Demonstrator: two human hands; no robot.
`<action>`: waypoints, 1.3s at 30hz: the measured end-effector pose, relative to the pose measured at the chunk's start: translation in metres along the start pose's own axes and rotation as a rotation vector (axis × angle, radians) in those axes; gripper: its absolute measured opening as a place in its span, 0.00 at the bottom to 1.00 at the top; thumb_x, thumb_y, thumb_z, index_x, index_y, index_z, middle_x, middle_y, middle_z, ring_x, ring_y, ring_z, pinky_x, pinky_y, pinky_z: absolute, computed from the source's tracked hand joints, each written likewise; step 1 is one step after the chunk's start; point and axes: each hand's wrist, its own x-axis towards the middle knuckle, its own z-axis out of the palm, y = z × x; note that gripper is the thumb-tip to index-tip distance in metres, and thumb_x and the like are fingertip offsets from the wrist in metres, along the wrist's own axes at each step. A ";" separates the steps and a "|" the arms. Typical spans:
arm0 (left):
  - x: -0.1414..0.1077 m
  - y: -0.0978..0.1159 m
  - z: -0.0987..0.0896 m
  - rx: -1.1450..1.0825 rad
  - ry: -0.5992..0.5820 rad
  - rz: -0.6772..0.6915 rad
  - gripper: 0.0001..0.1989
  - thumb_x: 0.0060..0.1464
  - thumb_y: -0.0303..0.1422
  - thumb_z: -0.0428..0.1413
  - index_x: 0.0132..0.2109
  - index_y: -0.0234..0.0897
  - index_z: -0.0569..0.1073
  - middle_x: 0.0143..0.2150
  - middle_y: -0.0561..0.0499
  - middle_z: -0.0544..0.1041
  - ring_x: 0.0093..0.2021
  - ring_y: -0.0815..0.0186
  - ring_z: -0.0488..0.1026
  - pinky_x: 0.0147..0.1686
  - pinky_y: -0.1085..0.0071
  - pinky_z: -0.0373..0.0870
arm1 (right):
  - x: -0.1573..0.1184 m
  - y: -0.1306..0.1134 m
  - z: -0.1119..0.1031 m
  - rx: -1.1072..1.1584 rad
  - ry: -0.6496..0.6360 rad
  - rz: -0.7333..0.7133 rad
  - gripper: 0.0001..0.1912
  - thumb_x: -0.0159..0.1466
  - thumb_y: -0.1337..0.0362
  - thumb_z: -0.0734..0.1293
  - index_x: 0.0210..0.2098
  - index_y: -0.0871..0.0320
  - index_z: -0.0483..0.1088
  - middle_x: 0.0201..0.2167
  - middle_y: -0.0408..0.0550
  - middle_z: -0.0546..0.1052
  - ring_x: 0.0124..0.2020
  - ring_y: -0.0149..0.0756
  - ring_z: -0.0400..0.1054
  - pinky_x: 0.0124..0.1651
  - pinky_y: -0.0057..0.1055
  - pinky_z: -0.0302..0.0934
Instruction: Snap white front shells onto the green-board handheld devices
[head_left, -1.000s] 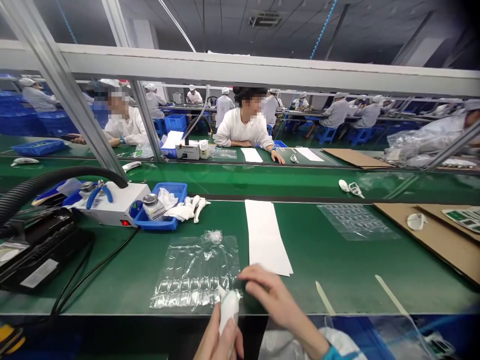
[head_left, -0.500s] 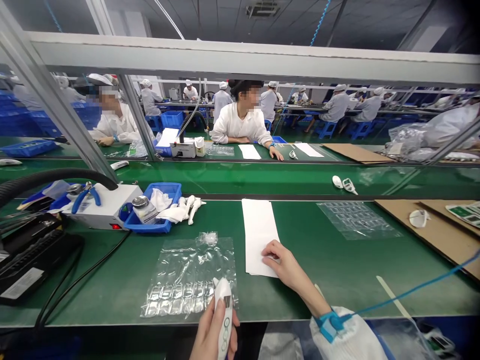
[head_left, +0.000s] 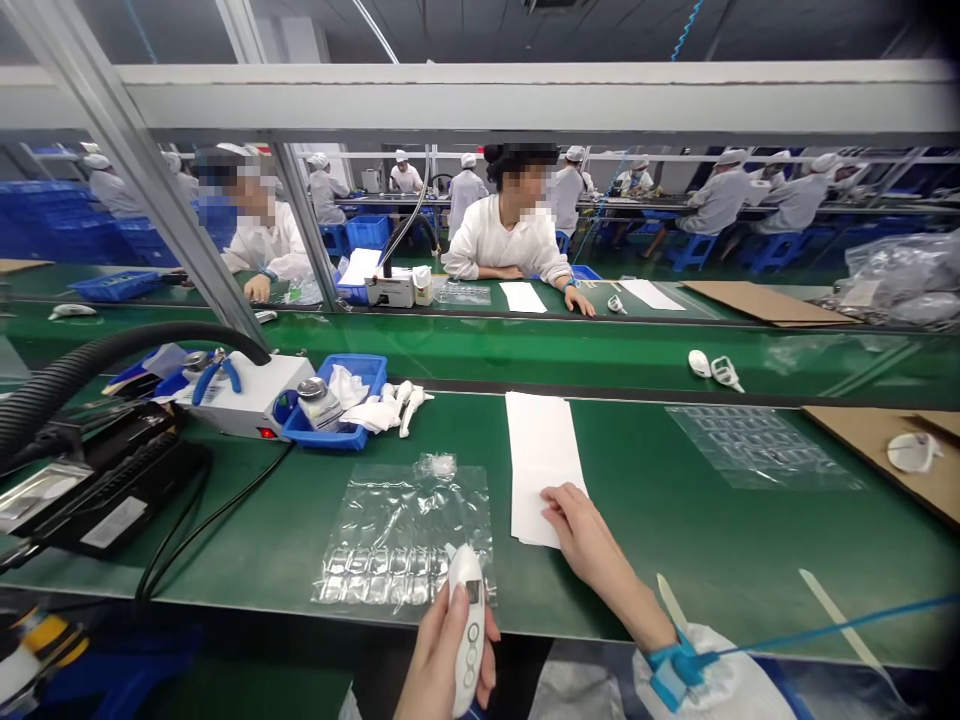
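Low in the head view my left hand (head_left: 439, 655) is wrapped round a white ear thermometer (head_left: 470, 610), its tip pointing up. A small dark screen and several round buttons face me. My right hand (head_left: 583, 530) rests on the lower right edge of the white paper (head_left: 544, 450), fingers loosely bent and a little apart, nothing visible between them. Its wrist wears a blue strap (head_left: 673, 668). Behind the thermometer lies a clear plastic bag (head_left: 409, 510) with rows of clear moulded pockets, partly covered by the thermometer's tip.
At the left stand a white box (head_left: 251, 400) with a black hose and a blue tray (head_left: 375, 370) holding a jar and tissues. Cardboard (head_left: 847, 425) and a second clear sheet (head_left: 757, 445) lie right. White parts (head_left: 699, 363) sit on the belt; people sit beyond it.
The whole scene has shifted a little to the right as the head turned left. Both hands keep their places: the left on the thermometer, the right on the paper.
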 end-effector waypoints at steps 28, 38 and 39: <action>-0.013 0.002 -0.010 -0.311 0.002 0.006 0.28 0.61 0.51 0.43 0.39 0.27 0.74 0.17 0.50 0.71 0.15 0.72 0.63 0.15 0.77 0.56 | -0.020 -0.082 -0.009 0.514 -0.159 0.065 0.11 0.67 0.58 0.60 0.30 0.55 0.65 0.27 0.42 0.67 0.28 0.33 0.62 0.32 0.28 0.57; -0.018 0.001 -0.007 -0.148 0.132 -0.002 0.29 0.55 0.57 0.48 0.34 0.31 0.71 0.17 0.53 0.70 0.16 0.72 0.63 0.19 0.75 0.56 | -0.030 -0.133 0.015 0.543 -0.354 -0.036 0.10 0.68 0.66 0.59 0.30 0.56 0.65 0.28 0.40 0.66 0.29 0.30 0.63 0.34 0.27 0.57; -0.018 0.000 -0.007 -0.148 0.129 -0.005 0.29 0.54 0.57 0.48 0.34 0.31 0.71 0.17 0.53 0.70 0.16 0.72 0.63 0.19 0.75 0.56 | -0.029 -0.132 0.016 0.544 -0.355 -0.035 0.10 0.68 0.66 0.59 0.30 0.56 0.65 0.28 0.40 0.66 0.29 0.30 0.63 0.34 0.27 0.57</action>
